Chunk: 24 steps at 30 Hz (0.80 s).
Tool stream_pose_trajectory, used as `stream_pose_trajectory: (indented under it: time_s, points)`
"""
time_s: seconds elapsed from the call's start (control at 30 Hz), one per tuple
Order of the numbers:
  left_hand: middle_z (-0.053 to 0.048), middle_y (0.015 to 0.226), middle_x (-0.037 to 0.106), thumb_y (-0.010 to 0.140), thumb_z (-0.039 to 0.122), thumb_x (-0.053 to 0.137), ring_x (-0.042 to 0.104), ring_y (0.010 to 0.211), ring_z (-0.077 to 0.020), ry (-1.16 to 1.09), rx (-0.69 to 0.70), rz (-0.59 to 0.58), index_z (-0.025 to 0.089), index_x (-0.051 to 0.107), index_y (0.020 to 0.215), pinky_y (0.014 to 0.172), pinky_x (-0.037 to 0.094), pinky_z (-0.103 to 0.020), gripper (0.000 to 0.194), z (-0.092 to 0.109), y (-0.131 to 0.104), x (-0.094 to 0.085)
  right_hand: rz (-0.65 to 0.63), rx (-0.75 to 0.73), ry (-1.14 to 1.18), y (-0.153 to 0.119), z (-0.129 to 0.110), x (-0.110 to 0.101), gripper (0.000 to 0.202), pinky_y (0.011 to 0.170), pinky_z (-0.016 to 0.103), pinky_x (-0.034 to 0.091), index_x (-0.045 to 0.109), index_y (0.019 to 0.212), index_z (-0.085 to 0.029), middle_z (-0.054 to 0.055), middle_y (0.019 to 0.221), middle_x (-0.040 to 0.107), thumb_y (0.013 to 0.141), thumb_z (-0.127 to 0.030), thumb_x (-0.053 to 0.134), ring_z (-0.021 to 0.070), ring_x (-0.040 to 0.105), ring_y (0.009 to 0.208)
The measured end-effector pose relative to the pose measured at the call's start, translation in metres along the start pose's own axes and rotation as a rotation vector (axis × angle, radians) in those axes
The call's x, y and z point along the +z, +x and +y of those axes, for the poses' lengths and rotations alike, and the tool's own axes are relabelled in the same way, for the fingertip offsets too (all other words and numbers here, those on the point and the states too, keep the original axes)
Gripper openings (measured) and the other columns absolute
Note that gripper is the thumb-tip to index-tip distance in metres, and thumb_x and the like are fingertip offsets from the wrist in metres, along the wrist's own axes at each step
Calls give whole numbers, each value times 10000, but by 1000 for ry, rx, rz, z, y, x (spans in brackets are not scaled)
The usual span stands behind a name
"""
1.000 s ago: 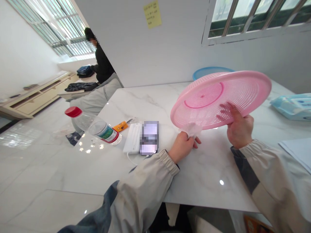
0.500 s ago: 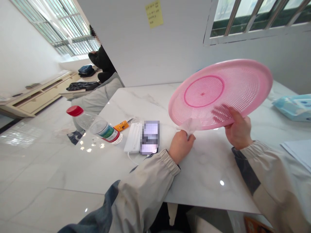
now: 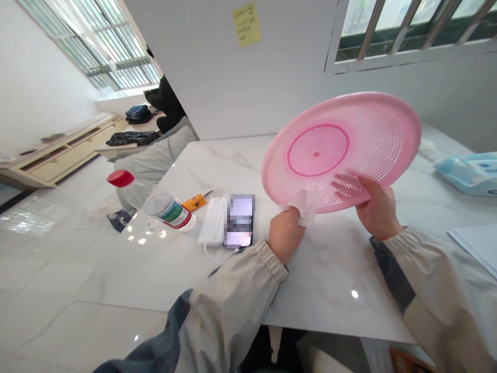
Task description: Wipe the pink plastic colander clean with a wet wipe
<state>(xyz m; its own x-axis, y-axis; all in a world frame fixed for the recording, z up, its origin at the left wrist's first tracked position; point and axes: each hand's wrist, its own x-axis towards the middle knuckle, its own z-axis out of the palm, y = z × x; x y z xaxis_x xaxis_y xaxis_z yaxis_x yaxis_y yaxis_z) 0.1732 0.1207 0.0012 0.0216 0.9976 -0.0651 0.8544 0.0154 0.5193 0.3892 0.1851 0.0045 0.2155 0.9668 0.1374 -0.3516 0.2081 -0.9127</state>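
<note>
A round pink plastic sieve basket [image 3: 373, 134] is held tilted above the marble-patterned table [image 3: 334, 280]. My right hand [image 3: 378, 210] grips its lower right rim, thumb on the near side and fingers showing through the mesh behind. At the lower left rim, my left hand [image 3: 286, 233] is closed on a thin white wipe [image 3: 305, 204]. The wipe lies against the rim, partly over the mesh. My left fingertips are hidden by the wipe and the hand itself.
Left of my hands lie a phone [image 3: 239, 220], a white power strip [image 3: 213, 220] with a cable, and an orange item [image 3: 193, 202]. A clear red-capped bottle [image 3: 155, 202] stands nearby. On the right are a blue wipes pack [image 3: 469, 173] and white paper [image 3: 476, 246].
The basket has shifted left and turned slightly, my right hand moving with it. My left hand has moved a little left, and more of the wipe shows below the rim.
</note>
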Motion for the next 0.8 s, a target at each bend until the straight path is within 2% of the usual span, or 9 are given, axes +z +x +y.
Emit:
stream_pose_trajectory:
  time_s: [0.13, 0.23, 0.37, 0.47, 0.57, 0.63, 0.73, 0.8]
  points:
    - [-228, 1125, 850, 1042, 195, 632, 822, 1118, -389, 102, -4, 51, 143, 791, 1125, 886, 596, -397, 187, -2, 1, -2, -58, -9, 6, -3, -4, 2, 488, 882, 545, 732, 864, 1223, -229, 127, 1189, 879, 864, -556, 909, 372, 872, 1059]
    - [-214, 1124, 859, 1022, 135, 635, 826, 1126, -374, 98, 42, 134, 140, 819, 1135, 950, 621, -410, 215, -4, 2, 0, -99, -48, 24, -4, -3, 3, 494, 1003, 547, 704, 853, 1300, -218, 131, 1301, 858, 902, -509, 884, 355, 862, 1114]
    - [-169, 1233, 866, 983, 86, 701, 817, 1204, -344, -75, 211, 254, 193, 848, 1227, 1070, 631, -423, 304, -7, 4, 3, -113, -91, 95, -4, 1, 5, 479, 1198, 540, 605, 837, 1344, -182, 142, 1400, 824, 940, -439, 854, 348, 796, 1307]
    - [-135, 1309, 860, 972, 105, 766, 801, 1268, -333, -282, 306, 312, 233, 866, 1218, 1116, 630, -427, 295, -11, 7, 5, -126, -86, 164, -4, 2, 7, 585, 1300, 516, 526, 816, 1376, -187, 140, 1507, 772, 951, -589, 839, 343, 691, 1480]
    - [-149, 1238, 877, 978, 229, 836, 824, 1213, -334, -519, 336, 306, 202, 881, 1134, 1105, 639, -440, 164, -15, 9, 8, -142, -81, 210, -4, -2, 9, 681, 1282, 531, 553, 836, 1302, -235, 119, 1502, 773, 967, -813, 708, 350, 644, 1532]
    - [-152, 1173, 888, 975, 390, 873, 841, 1148, -337, -686, 341, 265, 187, 881, 1096, 1079, 646, -453, 237, -16, 9, 9, -152, -79, 212, -2, -3, 9, 669, 1207, 560, 614, 858, 1157, -259, 116, 1380, 822, 964, -866, 654, 373, 677, 1486]
    - [-147, 1164, 887, 918, 650, 882, 832, 1136, -339, -939, 350, 188, 184, 868, 1061, 1087, 633, -471, 488, -11, 7, 7, -133, -106, 209, 3, 0, 7, 558, 1128, 535, 659, 838, 1015, -287, 99, 1202, 851, 988, -814, 656, 355, 707, 1435]
    - [-155, 1133, 884, 855, 774, 878, 826, 1101, -338, -1059, 376, 112, 174, 850, 991, 1073, 633, -472, 615, -6, 4, 4, -72, -109, 226, 8, 4, 4, 398, 1122, 490, 655, 825, 1000, -291, 66, 1142, 850, 1019, -667, 695, 308, 732, 1381]
